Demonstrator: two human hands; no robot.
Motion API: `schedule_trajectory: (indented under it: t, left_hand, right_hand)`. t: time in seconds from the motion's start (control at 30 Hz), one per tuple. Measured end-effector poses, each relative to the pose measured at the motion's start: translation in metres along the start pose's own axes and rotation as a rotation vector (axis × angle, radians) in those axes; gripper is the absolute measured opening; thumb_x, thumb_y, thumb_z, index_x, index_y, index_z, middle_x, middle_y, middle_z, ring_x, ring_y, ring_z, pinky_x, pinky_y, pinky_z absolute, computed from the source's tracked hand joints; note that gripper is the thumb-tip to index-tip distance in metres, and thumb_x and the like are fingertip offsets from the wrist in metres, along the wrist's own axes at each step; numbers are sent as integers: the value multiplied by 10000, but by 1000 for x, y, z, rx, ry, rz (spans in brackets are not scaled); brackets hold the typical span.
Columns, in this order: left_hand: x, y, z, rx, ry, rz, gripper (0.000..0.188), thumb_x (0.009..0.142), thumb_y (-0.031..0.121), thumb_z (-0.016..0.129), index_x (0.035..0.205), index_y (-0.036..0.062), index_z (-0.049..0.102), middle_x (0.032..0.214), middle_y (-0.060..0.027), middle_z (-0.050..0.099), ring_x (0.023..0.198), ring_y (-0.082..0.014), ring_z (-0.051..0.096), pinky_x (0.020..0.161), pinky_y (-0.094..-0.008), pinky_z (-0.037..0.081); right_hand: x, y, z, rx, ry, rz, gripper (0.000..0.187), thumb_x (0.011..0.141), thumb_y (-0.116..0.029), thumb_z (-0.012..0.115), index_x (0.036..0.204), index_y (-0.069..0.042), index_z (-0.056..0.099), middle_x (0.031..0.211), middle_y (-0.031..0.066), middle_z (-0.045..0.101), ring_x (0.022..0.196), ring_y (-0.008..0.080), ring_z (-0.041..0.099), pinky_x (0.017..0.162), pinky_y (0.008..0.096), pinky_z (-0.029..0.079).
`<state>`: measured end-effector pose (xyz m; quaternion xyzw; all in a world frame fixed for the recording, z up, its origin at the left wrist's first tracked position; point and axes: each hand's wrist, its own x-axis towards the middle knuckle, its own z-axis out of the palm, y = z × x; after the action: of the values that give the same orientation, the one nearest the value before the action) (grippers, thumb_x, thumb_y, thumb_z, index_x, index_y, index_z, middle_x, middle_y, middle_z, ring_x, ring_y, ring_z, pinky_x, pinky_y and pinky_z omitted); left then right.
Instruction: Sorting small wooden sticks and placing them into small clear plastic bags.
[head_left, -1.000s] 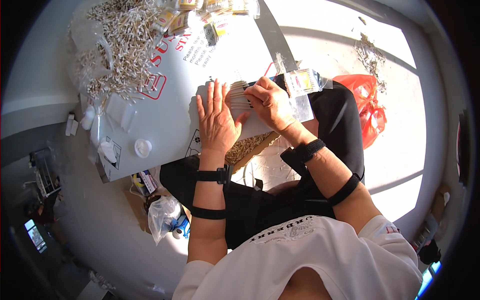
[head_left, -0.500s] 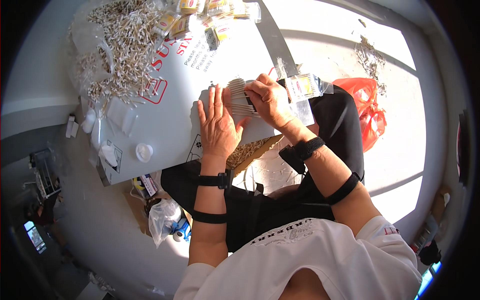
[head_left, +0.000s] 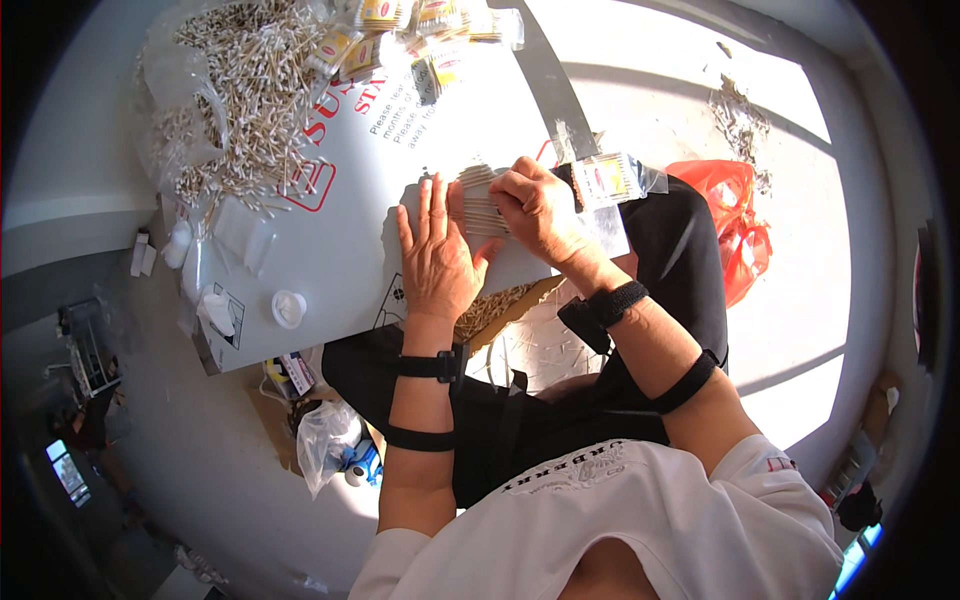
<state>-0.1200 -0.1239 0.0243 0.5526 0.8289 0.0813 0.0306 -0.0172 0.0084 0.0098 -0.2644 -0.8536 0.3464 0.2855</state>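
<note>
A row of cotton swabs (head_left: pixel 484 218) lies side by side on the grey printed board between my two hands. My left hand (head_left: pixel 437 262) is spread flat on the board, its fingers pointing away and its thumb edge beside the swabs' left ends. My right hand (head_left: pixel 541 212) is closed, with its bent fingertips pressed together at the right part of the row. What sits inside that pinch is hidden by the fingers. To the right of this hand, a clear pack of swabs with a yellow label (head_left: pixel 606 180) rests at the board's edge.
A large heap of loose swabs (head_left: pixel 250 100) in clear plastic covers the far left of the board (head_left: pixel 350 240). Several filled packs (head_left: pixel 385 50) lie at the far edge. Nearer left stands a small white round tub (head_left: pixel 289 308). A red plastic bag (head_left: pixel 735 225) is on the floor right.
My right hand has shifted slightly down and left over the swabs. The dark gap in the row has narrowed. My left hand stays nearly still.
</note>
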Motion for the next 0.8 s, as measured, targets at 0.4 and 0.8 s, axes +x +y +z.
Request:
schedule_trajectory:
  t: [0.4, 0.8]
  left_hand:
    - [1, 1, 0, -1, -11, -1, 852, 864, 522, 597, 1475, -2, 317, 1574, -120, 237, 1470, -247, 182, 1179, -524, 120]
    - [-1, -3, 5, 1, 30, 27, 834, 902, 547, 519, 1477, -15, 301, 1564, -147, 254, 1454, -299, 216, 1171, -535, 128]
  right_hand:
    - [17, 2, 4, -41, 37, 13, 37, 816, -58, 681, 852, -52, 690, 791, 77, 599, 725, 254, 640, 646, 344, 513]
    - [28, 1, 6, -29, 33, 22, 51, 809, -87, 677, 853, -70, 695, 802, 61, 598, 762, 251, 636, 682, 351, 496]
